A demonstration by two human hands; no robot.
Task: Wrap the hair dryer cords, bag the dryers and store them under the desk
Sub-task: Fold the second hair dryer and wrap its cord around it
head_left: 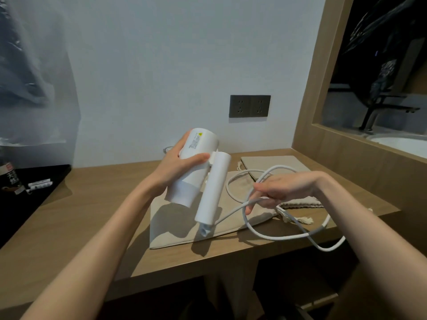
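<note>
Desk (92,204): pale wood top running from 9 o'clock across to 3 o'clock, with a dark open space below its front edge at 6 o'clock.

Wall (161,65): plain white, behind the desk at 12 o'clock. A dark double socket plate (250,106) is set in it just right of centre, nothing plugged in.

At 3 o'clock a wooden frame (323,112) borders an opening or mirror, I cannot tell which. In it are a black faucet (381,107) and the white rim of a basin (402,142).

At 9 o'clock hangs a clear plastic sheet (27,77). Under it a black tray (34,197) sits on the desk end, holding small white sachets (40,182).

A beige cloth bag (175,227) lies flat at centre on the desk, its drawstring tassel (305,220) trailing toward 4 o'clock. A second bag (272,165), folded, lies near the wall at 2 o'clock.

The white hair dryer (196,167) is held in the air over the flat bag, barrel tilted up toward 11 o'clock, handle pointing down toward 6 o'clock.

The left hand (178,162) grips the barrel, thumb across the near side, fingers wrapped behind.

The white cord (272,236) leaves the handle's lower end and loops loosely across the bag. One bend hangs past the desk's front edge at 4 o'clock.

The right hand (282,190), at 3 o'clock of the dryer, has its fingers curled round the cord, pinching it a short way from the handle.
</note>
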